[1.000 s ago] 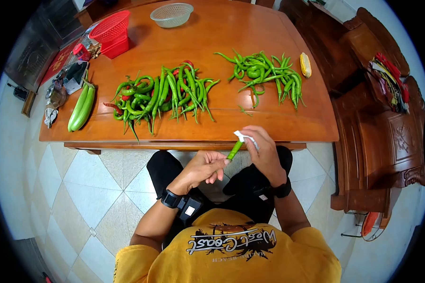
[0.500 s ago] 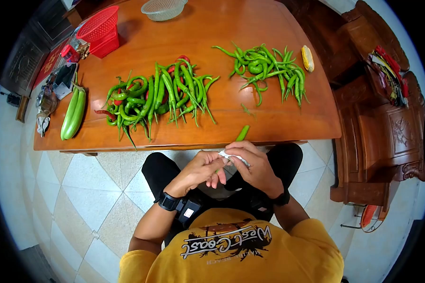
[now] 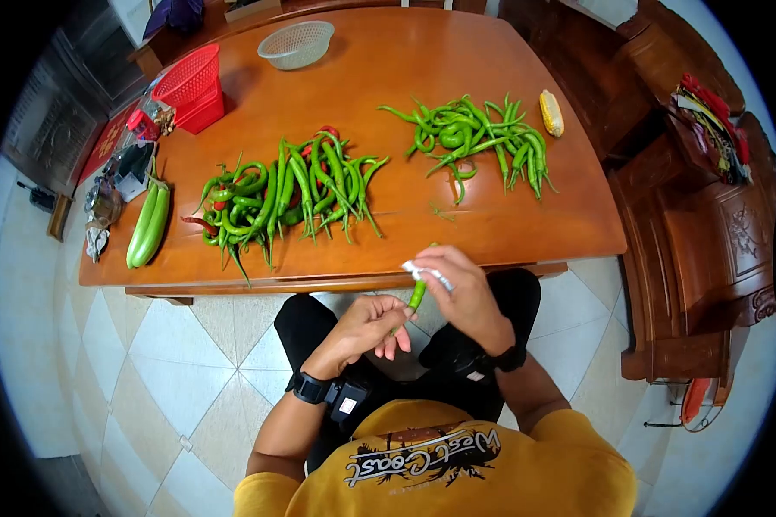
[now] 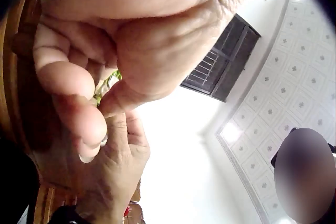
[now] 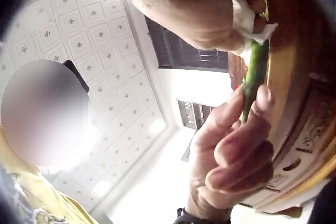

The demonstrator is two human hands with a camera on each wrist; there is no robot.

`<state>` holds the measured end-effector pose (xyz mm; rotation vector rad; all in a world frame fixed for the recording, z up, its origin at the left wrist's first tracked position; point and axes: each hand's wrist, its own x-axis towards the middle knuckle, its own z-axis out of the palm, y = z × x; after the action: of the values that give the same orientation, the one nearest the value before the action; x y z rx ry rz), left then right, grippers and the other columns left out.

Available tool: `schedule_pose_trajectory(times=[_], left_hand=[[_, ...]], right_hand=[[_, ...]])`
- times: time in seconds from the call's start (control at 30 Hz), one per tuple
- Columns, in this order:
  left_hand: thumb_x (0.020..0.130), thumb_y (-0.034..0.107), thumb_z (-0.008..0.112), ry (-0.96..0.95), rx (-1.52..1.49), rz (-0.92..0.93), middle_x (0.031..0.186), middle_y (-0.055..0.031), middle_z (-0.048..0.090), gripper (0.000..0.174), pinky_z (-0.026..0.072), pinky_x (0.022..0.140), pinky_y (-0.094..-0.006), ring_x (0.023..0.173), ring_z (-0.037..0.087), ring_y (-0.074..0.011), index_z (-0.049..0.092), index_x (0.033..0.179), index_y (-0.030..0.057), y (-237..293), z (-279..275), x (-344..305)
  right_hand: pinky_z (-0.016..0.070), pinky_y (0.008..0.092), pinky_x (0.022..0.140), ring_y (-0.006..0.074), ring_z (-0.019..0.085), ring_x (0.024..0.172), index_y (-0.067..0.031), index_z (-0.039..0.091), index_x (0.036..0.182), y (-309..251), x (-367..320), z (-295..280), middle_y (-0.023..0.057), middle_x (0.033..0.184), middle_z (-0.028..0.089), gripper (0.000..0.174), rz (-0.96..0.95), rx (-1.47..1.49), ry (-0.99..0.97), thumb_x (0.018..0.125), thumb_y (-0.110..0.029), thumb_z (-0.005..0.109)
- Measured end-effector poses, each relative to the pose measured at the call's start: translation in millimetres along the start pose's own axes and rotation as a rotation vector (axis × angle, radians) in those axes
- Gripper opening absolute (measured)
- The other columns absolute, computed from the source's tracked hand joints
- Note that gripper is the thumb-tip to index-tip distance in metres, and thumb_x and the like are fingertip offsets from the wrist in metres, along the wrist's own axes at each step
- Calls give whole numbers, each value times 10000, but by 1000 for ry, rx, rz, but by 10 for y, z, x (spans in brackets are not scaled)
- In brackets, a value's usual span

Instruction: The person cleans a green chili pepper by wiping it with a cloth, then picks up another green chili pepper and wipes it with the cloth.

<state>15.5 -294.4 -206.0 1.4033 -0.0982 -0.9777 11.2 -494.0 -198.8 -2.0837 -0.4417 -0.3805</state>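
Over the person's lap, a green chili pepper [image 3: 417, 295] slants between the two hands. The left hand [image 3: 366, 327] pinches its narrow lower end between thumb and fingers, as the right wrist view shows with the pepper [image 5: 255, 66] dark and glossy. Higher up, the right hand [image 3: 459, 289] holds a crumpled white tissue [image 5: 242, 19] around the pepper, whose upper end is mostly hidden by the fingers. In the left wrist view the left hand [image 4: 79, 82] covers nearly all of the pepper.
On the wooden table [image 3: 379, 60] lie a large pile of green and red chilies [image 3: 276, 194], a smaller green pile [image 3: 483, 138], an eggplant [image 3: 149, 226] and a corn cob [image 3: 551, 115]. Red baskets [image 3: 190, 86] and a pale colander [image 3: 296, 45] stand farther back.
The right hand and tissue slid down the pepper to the left fingers, then back up toward its upper end. The left hand kept its pinch. The head view shifted slightly.
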Motion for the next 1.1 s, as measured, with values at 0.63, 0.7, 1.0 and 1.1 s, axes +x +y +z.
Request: schedule_pose_trajectory(times=[0.63,0.7,1.0,1.1], left_hand=[[973,263,608,97,38,27,702,-44,673,238,411,435,-176,496,566,-51,669,973,33,56,202,67],[968,265,621,101,20,43,692,-38,668,235,406,428,-176,492,561,-47,668,942,36,7,188,98],[940,250,682,109,-82,72,619,-34,626,241,374,373,-169,416,517,-45,618,937,17,-73,222,116],[947,248,671,93,-132,31,641,-48,644,247,396,380,-172,423,537,-54,632,987,8,-85,212,101]], right_hand=[[525,366,823,324,646,951,36,658,1043,56,-92,-152,160,1059,632,188,-77,71,-66,857,45,632],[523,366,827,319,643,956,33,659,1053,-11,-159,-137,160,1080,626,200,-47,149,-136,856,47,630],[522,347,823,311,645,953,29,667,1033,129,-126,-142,156,1047,643,187,-55,13,18,851,52,633],[520,347,831,306,648,956,29,668,1034,131,-104,-151,157,1059,646,189,-44,-28,59,849,53,635]])
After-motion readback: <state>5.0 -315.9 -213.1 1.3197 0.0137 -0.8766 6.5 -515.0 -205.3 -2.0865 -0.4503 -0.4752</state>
